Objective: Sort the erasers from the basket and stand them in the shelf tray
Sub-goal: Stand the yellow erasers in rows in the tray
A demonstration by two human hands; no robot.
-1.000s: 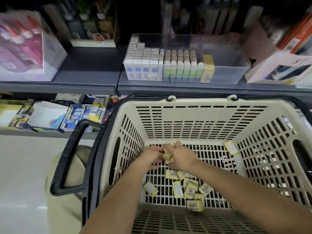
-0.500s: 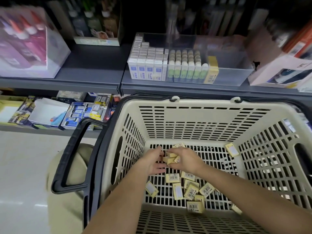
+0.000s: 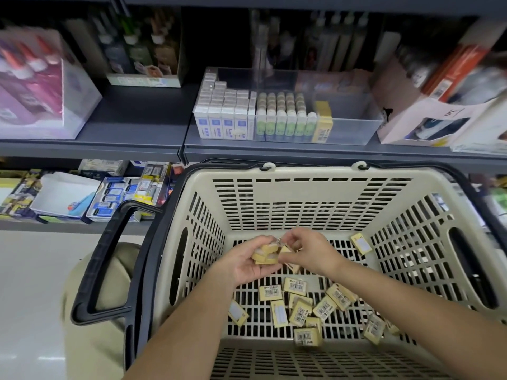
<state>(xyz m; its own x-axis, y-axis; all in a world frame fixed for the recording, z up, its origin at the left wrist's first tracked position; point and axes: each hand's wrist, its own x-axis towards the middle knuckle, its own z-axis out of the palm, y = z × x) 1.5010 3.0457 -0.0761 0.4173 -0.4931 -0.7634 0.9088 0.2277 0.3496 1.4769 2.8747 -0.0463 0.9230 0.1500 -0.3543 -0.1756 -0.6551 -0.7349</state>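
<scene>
inside the basket [image 3: 315, 187], the left hand [image 3: 247, 263] is gripping a small stack of erasers [image 3: 265, 254] and the right hand [image 3: 307, 252] is pinching another against it, while many loose erasers [image 3: 297, 305] are lying on the basket floor and only a few are standing in the shelf tray [image 3: 354, 130] above the basket.

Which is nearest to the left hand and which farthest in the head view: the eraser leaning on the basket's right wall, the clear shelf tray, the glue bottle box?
From the left hand:
1. Eraser leaning on the basket's right wall, to the right, inside the basket.
2. Clear shelf tray, up on the shelf beyond the basket.
3. Glue bottle box, far left on the same shelf.
</scene>
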